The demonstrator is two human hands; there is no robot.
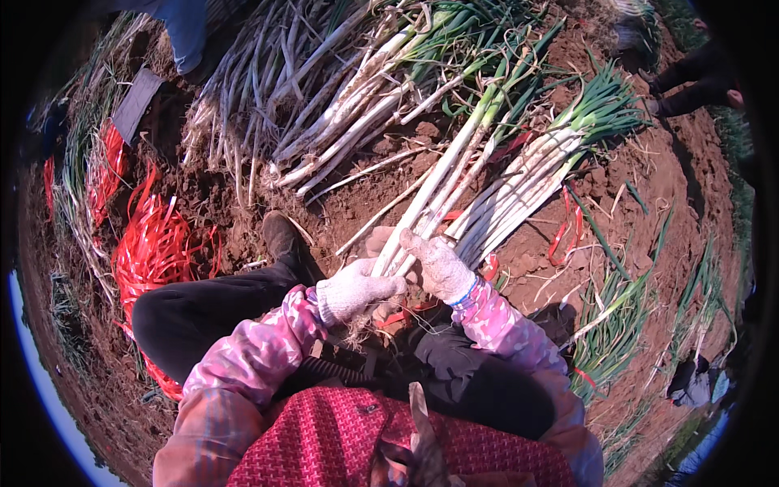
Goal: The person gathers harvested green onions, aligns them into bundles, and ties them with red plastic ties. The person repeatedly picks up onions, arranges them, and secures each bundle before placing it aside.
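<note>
Both my hands wear whitish knit work gloves. My left hand (359, 287) is closed around the root end of a few long green onions (447, 173), with stringy roots hanging below it. On the same white stalks, a little higher up, my right hand (439, 262) keeps its grip, thumb on top. Their green tops point away to the upper right. Just right of them a neat bunch of trimmed green onions (523, 189) lies on the soil, with red plastic ribbon (492, 268) showing at its lower end.
A large heap of green onions (261, 91) lies ahead, roots towards me. To my left is a tangle of red plastic ribbon (152, 255). Loose leaves (614, 329) litter the reddish soil at right. Another person's leg (182, 36) shows at upper left, and a person (694, 79) is at upper right.
</note>
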